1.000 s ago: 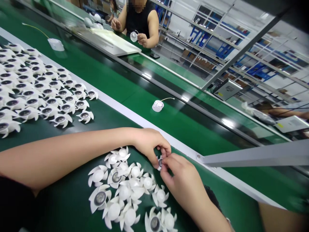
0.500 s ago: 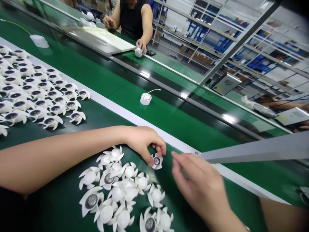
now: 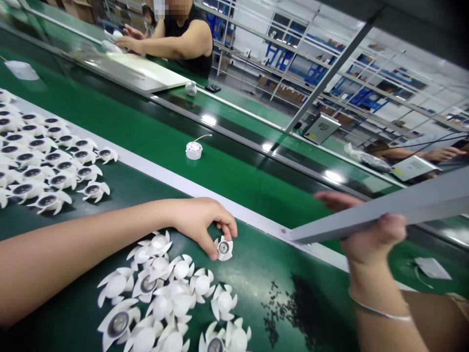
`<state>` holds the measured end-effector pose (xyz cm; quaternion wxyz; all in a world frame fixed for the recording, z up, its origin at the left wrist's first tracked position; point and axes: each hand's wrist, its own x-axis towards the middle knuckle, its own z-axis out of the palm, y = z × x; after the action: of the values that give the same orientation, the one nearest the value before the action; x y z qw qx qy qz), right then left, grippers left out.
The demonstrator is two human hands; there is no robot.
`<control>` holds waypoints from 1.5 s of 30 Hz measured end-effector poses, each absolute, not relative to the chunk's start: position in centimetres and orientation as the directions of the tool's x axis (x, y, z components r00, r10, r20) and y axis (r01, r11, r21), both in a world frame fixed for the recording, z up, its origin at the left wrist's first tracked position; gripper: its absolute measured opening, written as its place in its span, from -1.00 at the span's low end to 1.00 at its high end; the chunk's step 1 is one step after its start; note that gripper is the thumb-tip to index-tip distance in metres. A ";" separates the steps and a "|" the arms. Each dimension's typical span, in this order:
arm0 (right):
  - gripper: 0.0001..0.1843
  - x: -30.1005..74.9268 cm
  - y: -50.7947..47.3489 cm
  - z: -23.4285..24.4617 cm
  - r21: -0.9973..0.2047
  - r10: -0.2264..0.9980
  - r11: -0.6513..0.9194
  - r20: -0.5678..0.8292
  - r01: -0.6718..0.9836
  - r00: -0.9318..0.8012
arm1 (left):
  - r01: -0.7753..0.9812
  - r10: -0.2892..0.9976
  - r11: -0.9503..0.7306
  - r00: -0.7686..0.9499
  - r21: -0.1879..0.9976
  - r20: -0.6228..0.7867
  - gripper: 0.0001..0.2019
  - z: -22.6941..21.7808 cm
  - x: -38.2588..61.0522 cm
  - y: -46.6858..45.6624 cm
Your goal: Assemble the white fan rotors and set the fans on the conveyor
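Note:
My left hand point(image 3: 200, 225) rests its fingertips on a small white plastic fan-shaped part point(image 3: 223, 248) with a dark round centre, pinching it against the green belt point(image 3: 256, 259). Just below that hand lies a loose heap of similar white petal-bladed parts point(image 3: 164, 293). My right hand point(image 3: 373, 234) is far off to the right, its fingers apart and partly hidden behind a grey metal bar point(image 3: 366, 215). A thin bracelet point(image 3: 381, 313) circles that wrist. Nothing shows in the right hand.
Rows of white parts point(image 3: 47, 171) cover the belt at left. A small round white unit with a wire point(image 3: 194, 150) sits beyond the belt's pale rail point(image 3: 205, 195). Black granules point(image 3: 293, 308) lie scattered at lower right. A co-worker's hands point(image 3: 126, 43) work near a white panel point(image 3: 146, 71).
My right hand has let go of the small part and swung far right behind the bar. The left hand stays on the part, and the view has turned rightward.

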<state>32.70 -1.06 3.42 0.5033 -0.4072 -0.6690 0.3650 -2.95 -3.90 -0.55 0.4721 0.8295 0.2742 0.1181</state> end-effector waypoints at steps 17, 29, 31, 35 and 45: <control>-0.40 31.9 -0.1 1.3 -0.932 0.907 0.340 0.360 -0.125 -0.220 | 0.463 0.668 -0.306 0.727 0.832 -0.159 -0.70 -0.3 -1.9 -4.7; -0.39 31.9 -0.1 1.4 -0.931 0.899 0.342 0.363 -0.127 -0.245 | 0.443 0.691 -0.216 0.699 0.870 -0.184 -0.67 -0.9 -2.0 -4.5; -0.39 32.0 -0.1 1.3 -0.931 0.898 0.339 0.364 -0.138 -0.247 | 0.441 0.692 -0.221 0.699 0.870 -0.179 -0.66 -1.0 -2.1 -4.5; -0.38 32.1 -0.1 1.1 -0.931 0.900 0.332 0.361 -0.152 -0.246 | 0.446 0.695 -0.231 0.697 0.865 -0.174 -0.66 -1.0 -2.1 -4.5; -0.39 31.9 -0.2 1.3 -0.933 0.906 0.330 0.356 -0.143 -0.230 | 0.433 0.694 -0.235 0.702 0.871 -0.162 -0.65 -1.1 -2.1 -4.5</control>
<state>31.88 -0.18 1.27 0.5371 -0.3108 -0.6137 0.4881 -2.08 -4.47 -1.10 0.5007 0.7748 0.3633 0.1303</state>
